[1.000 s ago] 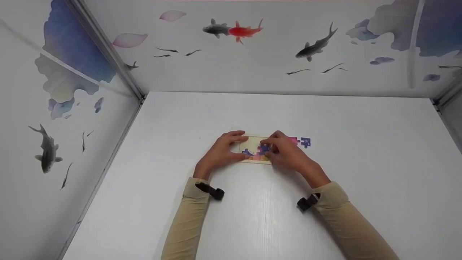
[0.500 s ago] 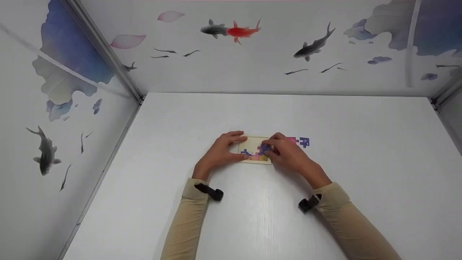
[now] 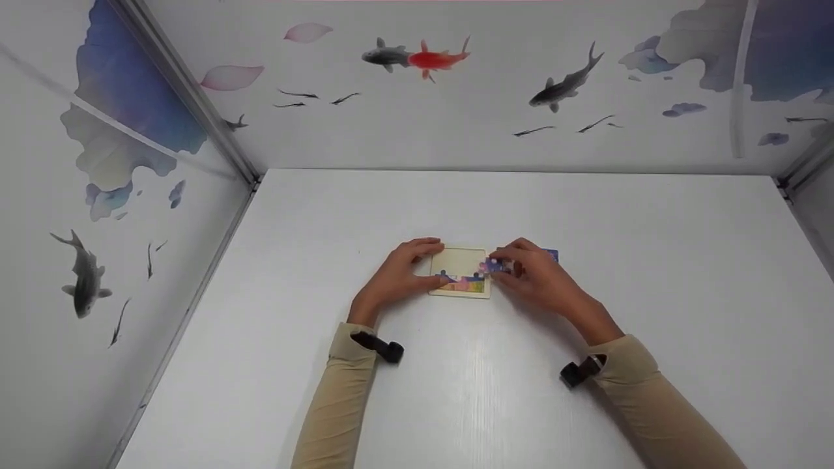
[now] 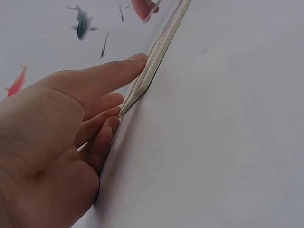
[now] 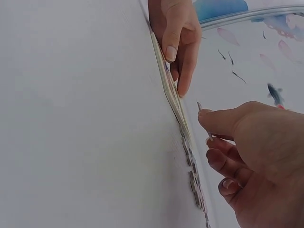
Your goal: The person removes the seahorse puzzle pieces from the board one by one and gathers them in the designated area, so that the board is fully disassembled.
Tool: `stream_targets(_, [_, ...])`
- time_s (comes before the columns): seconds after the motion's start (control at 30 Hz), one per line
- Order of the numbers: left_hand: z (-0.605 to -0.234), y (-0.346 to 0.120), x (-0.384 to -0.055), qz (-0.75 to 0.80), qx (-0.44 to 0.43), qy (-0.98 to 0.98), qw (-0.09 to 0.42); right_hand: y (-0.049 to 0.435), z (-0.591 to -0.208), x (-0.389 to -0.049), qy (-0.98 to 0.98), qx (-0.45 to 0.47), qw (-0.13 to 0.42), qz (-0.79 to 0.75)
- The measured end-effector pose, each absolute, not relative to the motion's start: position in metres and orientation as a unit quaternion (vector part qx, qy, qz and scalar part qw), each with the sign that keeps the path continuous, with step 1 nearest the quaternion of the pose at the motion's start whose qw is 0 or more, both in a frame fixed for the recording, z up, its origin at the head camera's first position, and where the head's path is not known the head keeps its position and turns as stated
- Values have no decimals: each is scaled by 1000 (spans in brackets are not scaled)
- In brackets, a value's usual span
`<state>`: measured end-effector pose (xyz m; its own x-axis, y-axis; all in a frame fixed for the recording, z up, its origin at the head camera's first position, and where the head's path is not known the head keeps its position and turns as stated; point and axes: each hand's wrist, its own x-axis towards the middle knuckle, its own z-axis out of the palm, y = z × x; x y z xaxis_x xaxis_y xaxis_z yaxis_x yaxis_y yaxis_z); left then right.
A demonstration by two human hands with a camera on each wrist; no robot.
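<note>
In the head view, two hands work at one shallow puzzle tray (image 3: 464, 260) near the middle of the white worktop (image 3: 469, 378). The left hand (image 3: 402, 272) rests across the tray's left side with relaxed fingers, thumb by the near corner and fingertips by the far one. The right hand (image 3: 539, 270) pinches a blue and pink puzzle section (image 3: 493, 266) at the tray's right edge; whether it is one piece or several joined is hard to say. One strip of fitted pieces (image 3: 468, 284) lines the tray's near side, and one blue piece (image 3: 554, 254) shows behind the right hand. In the left wrist view, the one thumb touches the tray's rim. In the right wrist view, the section is held clear of the worktop, and loose pieces (image 5: 194, 185) lie in a row beyond the tray.
</note>
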<state>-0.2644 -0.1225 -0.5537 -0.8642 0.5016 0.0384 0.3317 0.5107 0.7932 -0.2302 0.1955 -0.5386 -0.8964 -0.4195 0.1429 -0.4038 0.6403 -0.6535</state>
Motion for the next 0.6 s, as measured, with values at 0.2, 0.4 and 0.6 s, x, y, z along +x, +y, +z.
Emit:
stream_targets(0.2, [-555, -123, -267, 435, 250, 860, 93, 213, -538, -227, 911, -220, 5, -349])
stream_targets(0.4, [-554, -123, -265, 442, 236, 859, 102, 229, -534, -226, 912, -202, -4, -356])
stream_targets(0.6, [-557, -124, -267, 438, 250, 859, 89, 247, -534, -224, 918, -192, -3, -347])
